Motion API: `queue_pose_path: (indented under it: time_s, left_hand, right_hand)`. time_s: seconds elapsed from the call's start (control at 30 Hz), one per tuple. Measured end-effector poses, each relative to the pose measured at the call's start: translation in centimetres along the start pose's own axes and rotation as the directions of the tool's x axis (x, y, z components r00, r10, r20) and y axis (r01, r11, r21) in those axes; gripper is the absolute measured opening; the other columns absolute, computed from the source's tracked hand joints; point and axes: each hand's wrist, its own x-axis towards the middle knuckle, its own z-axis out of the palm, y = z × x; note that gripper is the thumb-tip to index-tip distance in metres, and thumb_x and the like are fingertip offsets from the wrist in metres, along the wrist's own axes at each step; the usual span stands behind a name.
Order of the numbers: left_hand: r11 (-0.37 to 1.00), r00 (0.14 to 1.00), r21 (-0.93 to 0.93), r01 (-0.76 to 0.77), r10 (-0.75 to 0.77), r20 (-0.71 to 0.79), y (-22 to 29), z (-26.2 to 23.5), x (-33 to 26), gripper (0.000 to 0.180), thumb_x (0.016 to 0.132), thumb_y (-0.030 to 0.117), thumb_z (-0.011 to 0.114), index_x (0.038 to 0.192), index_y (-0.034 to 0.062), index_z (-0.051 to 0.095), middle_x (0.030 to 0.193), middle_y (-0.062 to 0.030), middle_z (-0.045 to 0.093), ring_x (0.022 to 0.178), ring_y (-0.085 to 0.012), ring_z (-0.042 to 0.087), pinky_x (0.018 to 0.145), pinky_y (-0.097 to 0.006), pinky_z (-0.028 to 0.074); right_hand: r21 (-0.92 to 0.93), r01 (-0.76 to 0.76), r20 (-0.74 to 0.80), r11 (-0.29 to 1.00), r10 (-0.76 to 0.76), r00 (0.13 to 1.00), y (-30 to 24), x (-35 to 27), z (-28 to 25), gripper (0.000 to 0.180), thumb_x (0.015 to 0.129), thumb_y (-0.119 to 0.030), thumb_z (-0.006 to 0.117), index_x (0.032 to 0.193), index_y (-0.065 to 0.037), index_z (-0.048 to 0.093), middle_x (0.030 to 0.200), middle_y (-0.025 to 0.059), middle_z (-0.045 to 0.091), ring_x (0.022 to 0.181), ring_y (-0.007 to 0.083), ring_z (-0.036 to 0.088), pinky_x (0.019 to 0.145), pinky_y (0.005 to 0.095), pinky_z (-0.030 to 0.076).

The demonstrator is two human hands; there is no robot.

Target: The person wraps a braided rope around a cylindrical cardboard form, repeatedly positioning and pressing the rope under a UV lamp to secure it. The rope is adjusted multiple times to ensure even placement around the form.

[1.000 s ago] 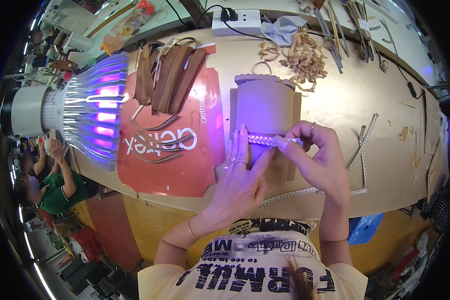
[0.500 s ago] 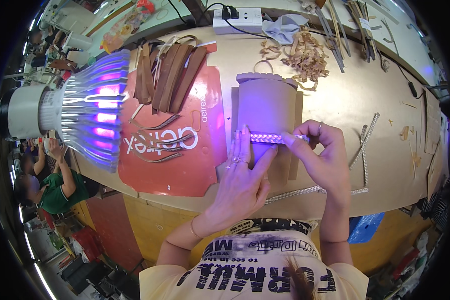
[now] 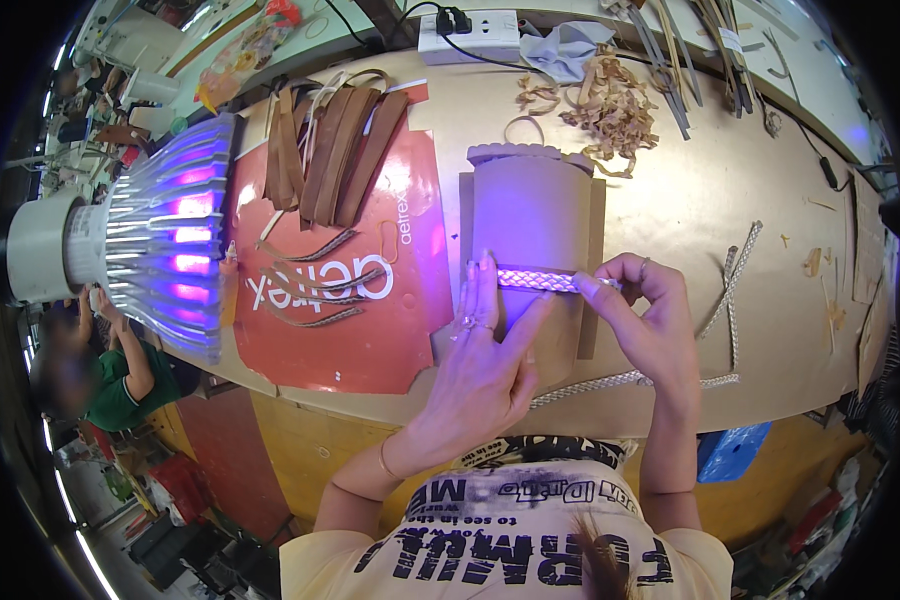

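Downward fisheye from head height

The fingers [image 3: 594, 290] of the right hand [image 3: 658, 325] are now closer to the right edge of the brown form [image 3: 532, 210]; the lamp [image 3: 165, 240] appears farther left of it.

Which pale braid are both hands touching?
The pale braid lying across the tan block, between the left hand and right hand; the other pale braids lie on the table.

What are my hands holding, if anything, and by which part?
The right hand pinches the braided strip near its right end; the left hand just rests fingers at the other end.
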Motion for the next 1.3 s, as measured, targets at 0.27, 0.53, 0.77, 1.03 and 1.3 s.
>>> queue_pose_path:
  time_s: [0.27, 0.53, 0.77, 1.03, 1.3]
  left_hand:
    - [1.0, 1.0, 0.022, -0.013, 0.014, -0.014, 0.0, 0.0, 0.1, 0.062, 0.083, 0.002, 0.058, 0.143, 0.0094, 0.044, 0.152, -0.0417, 0.004, 0.135, -0.0636, 0.019, 0.104, -0.058, 0.035]
    - [0.999, 1.0, 0.023, -0.023, 0.023, 0.004, 0.1, -0.1, 0.2, 0.063, 0.082, 0.0, 0.057, 0.143, 0.0074, 0.043, 0.15, -0.0439, 0.005, 0.135, -0.0627, 0.022, 0.103, -0.055, 0.038]
    - [1.0, 1.0, 0.013, 0.012, -0.012, 0.027, 0.3, -0.2, 0.1, 0.061, 0.082, 0.0, 0.057, 0.141, 0.0053, 0.043, 0.151, -0.0431, 0.005, 0.138, -0.0617, 0.017, 0.106, -0.057, 0.033]
    - [0.999, 0.998, 0.015, 0.044, -0.044, 0.044, 0.4, -0.2, 0.1, 0.057, 0.084, 0.001, 0.056, 0.14, 0.0048, 0.044, 0.152, -0.0413, 0.006, 0.138, -0.0619, 0.015, 0.107, -0.059, 0.031]
    - [0.999, 0.999, 0.017, 0.03, -0.031, 0.03, 0.1, 0.0, 0.0, 0.058, 0.083, 0.002, 0.057, 0.141, 0.0057, 0.045, 0.152, -0.0407, 0.005, 0.139, -0.0612, 0.014, 0.109, -0.059, 0.028]
  right_hand:
    - [0.122, -0.009, 0.014, 0.993, 0.007, 1.0, 1.3, 0.0, 0.4, 0.019, 0.088, -0.015, 0.072, 0.081, 0.001, 0.066, 0.07, -0.0036, 0.059, 0.063, 0.0014, 0.048, 0.055, 0.0192, 0.036]
    - [0.184, -0.04, 0.046, 0.982, 0.032, 0.998, 2.1, 0.3, 0.4, 0.018, 0.089, -0.016, 0.072, 0.083, 0.001, 0.066, 0.073, -0.0033, 0.061, 0.065, 0.0011, 0.049, 0.057, 0.0188, 0.038]
    - [0.288, -0.099, 0.078, 0.952, 0.08, 0.994, 3.0, 0.4, 0.7, 0.02, 0.089, -0.019, 0.072, 0.082, -0.002, 0.066, 0.073, -0.0045, 0.061, 0.068, 0.0012, 0.051, 0.06, 0.0188, 0.039]
    - [0.366, -0.192, 0.115, 0.911, 0.161, 0.98, 4.7, 0.5, 1.0, 0.021, 0.09, -0.021, 0.073, 0.082, -0.006, 0.06, 0.073, -0.0058, 0.059, 0.064, 0.0008, 0.05, 0.058, 0.0181, 0.039]
    - [0.583, -0.341, 0.206, 0.737, 0.273, 0.94, 6.2, 0.7, 1.3, 0.032, 0.088, -0.022, 0.075, 0.089, -0.015, 0.044, 0.064, -0.0092, 0.047, 0.053, 0.001, 0.043, 0.047, 0.018, 0.039]
